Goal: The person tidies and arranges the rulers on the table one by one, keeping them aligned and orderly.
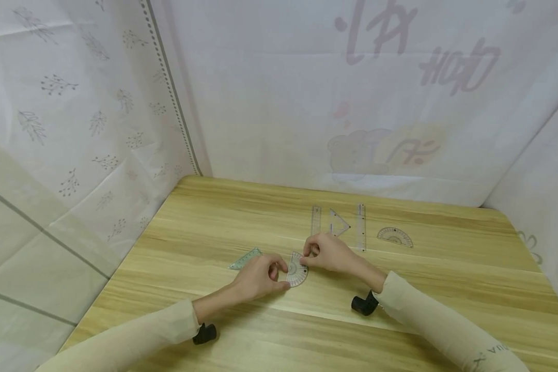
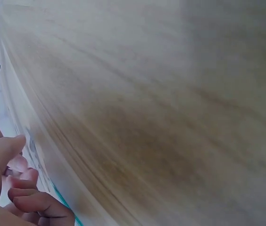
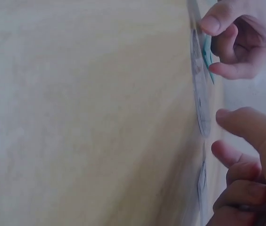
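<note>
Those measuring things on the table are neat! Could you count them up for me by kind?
Protractors: 2
Straight rulers: 2
Triangles: 2 (one clear; one green, partly hidden by the left hand)
Total: 6

Head view: from above the near side, facing forward and down across the bench [image 1: 209,222] to the hanging cloth [image 1: 269,103] behind; widest and farthest back. Left wrist view: close in, tipped sideways, mostly bench, left fingers [image 2: 45,203] at the lower left edge. Right wrist view: also close, skimming the wood (its edge runs nearly upright in frame), right fingers [image 3: 246,125] along the right. Overlap, head and right wrist: both hands' fingers, plus the green triangle [image 1: 245,258].
</note>
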`<state>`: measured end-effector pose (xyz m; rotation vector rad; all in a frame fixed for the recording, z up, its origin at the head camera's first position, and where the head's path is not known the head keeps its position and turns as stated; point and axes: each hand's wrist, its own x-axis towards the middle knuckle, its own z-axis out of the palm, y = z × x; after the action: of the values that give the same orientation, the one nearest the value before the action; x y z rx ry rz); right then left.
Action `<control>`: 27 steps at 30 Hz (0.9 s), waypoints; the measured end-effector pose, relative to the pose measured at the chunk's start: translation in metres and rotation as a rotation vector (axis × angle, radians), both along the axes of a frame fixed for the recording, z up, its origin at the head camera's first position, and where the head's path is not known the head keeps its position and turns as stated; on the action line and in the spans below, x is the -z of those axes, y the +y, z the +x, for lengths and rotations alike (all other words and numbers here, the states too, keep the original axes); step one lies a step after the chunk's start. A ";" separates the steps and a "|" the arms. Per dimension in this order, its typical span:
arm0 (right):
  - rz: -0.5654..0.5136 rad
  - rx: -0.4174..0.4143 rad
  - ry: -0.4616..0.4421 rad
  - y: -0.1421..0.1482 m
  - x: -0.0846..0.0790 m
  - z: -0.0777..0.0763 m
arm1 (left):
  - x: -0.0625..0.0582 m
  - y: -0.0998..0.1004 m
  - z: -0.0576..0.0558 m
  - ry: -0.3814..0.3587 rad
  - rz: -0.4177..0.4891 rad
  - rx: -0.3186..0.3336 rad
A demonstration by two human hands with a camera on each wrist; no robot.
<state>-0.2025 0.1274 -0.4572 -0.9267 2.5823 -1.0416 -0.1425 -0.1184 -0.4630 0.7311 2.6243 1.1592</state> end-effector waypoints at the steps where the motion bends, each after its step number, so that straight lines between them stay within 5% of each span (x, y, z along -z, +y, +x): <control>1: -0.028 -0.008 -0.023 0.001 0.000 -0.001 | 0.000 -0.001 0.000 -0.015 0.018 0.000; 7: -0.129 -0.061 -0.101 0.012 0.004 -0.005 | -0.001 -0.004 -0.001 -0.071 0.080 -0.003; 14: -0.120 -0.128 -0.072 0.025 0.007 -0.004 | -0.004 -0.004 -0.001 -0.077 0.088 0.000; 27: -0.109 -0.129 -0.051 0.045 -0.004 0.007 | -0.017 0.007 -0.011 -0.103 0.175 0.022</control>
<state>-0.1959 0.1727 -0.4530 -1.0631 2.4093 -1.1638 -0.1540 -0.1118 -0.4460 0.7090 2.4477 1.3942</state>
